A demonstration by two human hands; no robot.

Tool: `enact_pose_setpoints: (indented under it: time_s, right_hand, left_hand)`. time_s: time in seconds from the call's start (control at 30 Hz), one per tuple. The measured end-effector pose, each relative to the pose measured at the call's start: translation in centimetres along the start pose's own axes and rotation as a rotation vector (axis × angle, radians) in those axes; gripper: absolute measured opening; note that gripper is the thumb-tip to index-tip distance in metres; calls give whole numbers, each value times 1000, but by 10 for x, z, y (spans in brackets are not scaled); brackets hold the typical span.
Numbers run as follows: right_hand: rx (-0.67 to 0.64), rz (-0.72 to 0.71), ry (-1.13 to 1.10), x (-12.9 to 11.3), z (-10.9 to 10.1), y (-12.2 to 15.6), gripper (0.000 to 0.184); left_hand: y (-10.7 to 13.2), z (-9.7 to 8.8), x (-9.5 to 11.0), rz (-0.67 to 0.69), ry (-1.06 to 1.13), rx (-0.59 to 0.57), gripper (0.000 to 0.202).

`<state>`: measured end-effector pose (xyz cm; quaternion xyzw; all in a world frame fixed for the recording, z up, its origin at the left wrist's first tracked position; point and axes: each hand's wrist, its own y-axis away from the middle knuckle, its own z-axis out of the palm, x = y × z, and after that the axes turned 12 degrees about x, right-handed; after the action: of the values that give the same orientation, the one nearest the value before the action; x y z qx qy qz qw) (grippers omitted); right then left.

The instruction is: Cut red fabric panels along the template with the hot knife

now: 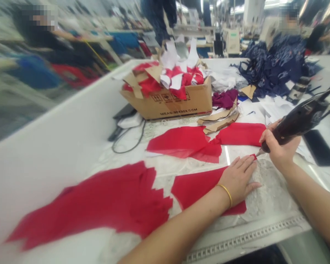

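My left hand [239, 178], a yellow bangle at its wrist, lies flat with fingers stretched out, pressing on a red fabric piece [200, 185]. My right hand [283, 148] is wrapped round a black handheld power tool [299, 119] with a narrow metal tip. That tip meets a small red corner of cloth just beyond my left fingertips. Whether the tip has pierced the cloth I cannot tell. Behind my hands lie two more red pieces, a wide one [181, 141] and a narrower one [243, 134]. To the left spreads a stack of red fabric pieces [107, 198] with uneven edges.
A cardboard box [178, 102] heaped with red and white scraps stands at the back. Brown paper strips [220, 121] lie before it. Navy garments [275, 66] are piled back right, with a dark phone [320, 146] at right. A measuring tape [244, 238] runs along the front edge.
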<state>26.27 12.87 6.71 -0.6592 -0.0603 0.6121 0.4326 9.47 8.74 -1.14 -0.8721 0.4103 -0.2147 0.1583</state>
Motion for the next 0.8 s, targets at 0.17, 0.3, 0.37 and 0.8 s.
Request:
enact_pose_setpoints:
  time_s: [0.17,0.3,0.37,0.8]
  right_hand:
    - [22,15,-132,-14,-5,4,24]
    - [-42,48,-168,-26,-12,13,32]
    - [-99,108,-225,-34,-14,20,33]
    - [-419,373,-342,-61,-30,54,42]
  left_hand:
    - [-5,-11,5,3,17,65,69]
    - [-1,-38,9,-22,-23,50,56]
    - [11,-54,10,-37,-52,14,47]
    - [90,-74,30,-12,-119,-29,70]
